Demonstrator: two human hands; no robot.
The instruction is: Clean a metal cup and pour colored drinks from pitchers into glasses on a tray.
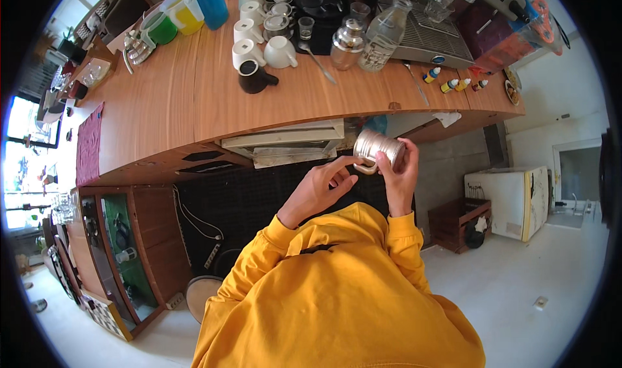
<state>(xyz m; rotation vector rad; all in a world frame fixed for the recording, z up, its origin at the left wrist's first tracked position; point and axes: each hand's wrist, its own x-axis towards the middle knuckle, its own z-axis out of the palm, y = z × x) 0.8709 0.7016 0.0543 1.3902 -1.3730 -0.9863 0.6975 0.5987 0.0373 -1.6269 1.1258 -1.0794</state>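
Note:
A shiny metal mug [374, 146] lies tilted on its side in the air, in front of the counter's near edge. My right hand [400, 173] is closed around one end of it, thumb along the wall. The mug's handle points down toward me. My left hand [322, 185] is beside it, index finger stretched to the handle and apparently touching it. Its thumb stands apart from the index finger, and the other fingers are partly curled. The inside of the mug is hidden.
On the wooden counter [175, 102] stand several white cups [247, 54], a black pitcher [254, 80], a cocktail shaker [348, 44], a glass bottle [387, 34] and small dropper bottles [448, 85]. An espresso machine [421, 41] is behind. Below the counter is an open drawer [285, 141].

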